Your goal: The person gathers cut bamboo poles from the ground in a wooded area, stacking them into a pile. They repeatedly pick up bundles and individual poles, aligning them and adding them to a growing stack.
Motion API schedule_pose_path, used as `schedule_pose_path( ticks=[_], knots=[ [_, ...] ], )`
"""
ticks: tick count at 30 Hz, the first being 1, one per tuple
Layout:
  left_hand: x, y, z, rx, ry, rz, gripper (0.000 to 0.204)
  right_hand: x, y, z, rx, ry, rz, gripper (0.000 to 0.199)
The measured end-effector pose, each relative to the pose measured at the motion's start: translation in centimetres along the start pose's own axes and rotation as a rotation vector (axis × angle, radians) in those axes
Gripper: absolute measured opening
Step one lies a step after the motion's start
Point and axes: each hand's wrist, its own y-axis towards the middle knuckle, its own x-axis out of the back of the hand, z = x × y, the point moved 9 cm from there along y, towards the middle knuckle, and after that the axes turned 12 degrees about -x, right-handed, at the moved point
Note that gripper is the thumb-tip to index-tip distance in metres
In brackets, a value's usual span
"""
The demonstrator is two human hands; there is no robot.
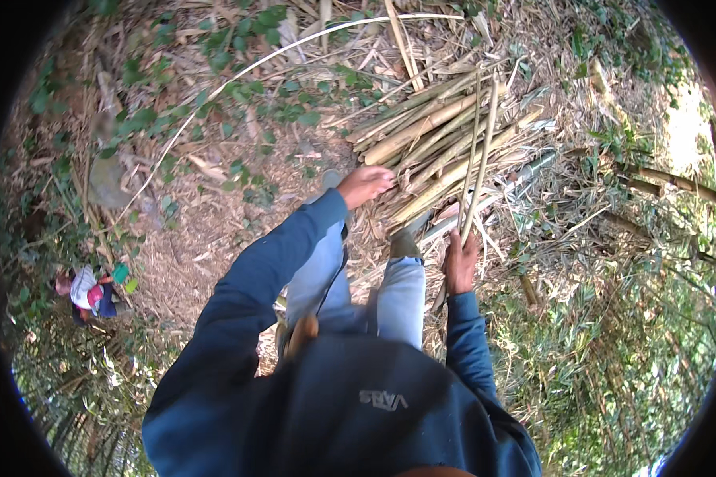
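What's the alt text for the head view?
A person's right hand grips two long, thin tan sticks over a pile of cut, yellowish-brown poles; the left hand, seemingly empty, is near the pile's left edge.

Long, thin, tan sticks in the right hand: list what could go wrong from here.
The long, thin, tan sticks might swing or slip: only the right hand grips them. They could snag on the heap of cut, yellow-brown bamboo poles. The olive-green boot is close to that heap, so stumbling is possible.
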Motion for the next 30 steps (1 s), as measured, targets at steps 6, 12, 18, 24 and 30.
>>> schedule_pose_path(
  ticks=[6, 12, 18, 24, 30],
  knots=[
    [18.1, 19.1, 17.9, -0.176, 0.412, -0.331, 0.031, -3.0, 11.6, -12.8, -0.122, 0.104, -0.117, 0.027],
    [24.4, 32.2, 18.2, -0.267, 1.178, -0.597, 0.032, -10.0, 15.9, -20.4, -0.135, 0.300, -0.213, 0.023],
    [20.9, 35.5, 20.9, -0.268, 1.177, -0.440, 0.033, -13.5, 17.0, -21.2, -0.200, 0.368, -0.104, 0.018],
    [20.4, 32.1, 16.4, -0.377, 0.987, -0.392, 0.031, -18.3, 21.3, -15.3, -0.069, 0.286, -0.080, 0.024],
    [21.4, 30.3, 12.3, -0.409, 0.821, -0.398, 0.034, -32.2, 32.7, -8.4, -0.087, 0.361, 0.080, 0.035]
  ],
)
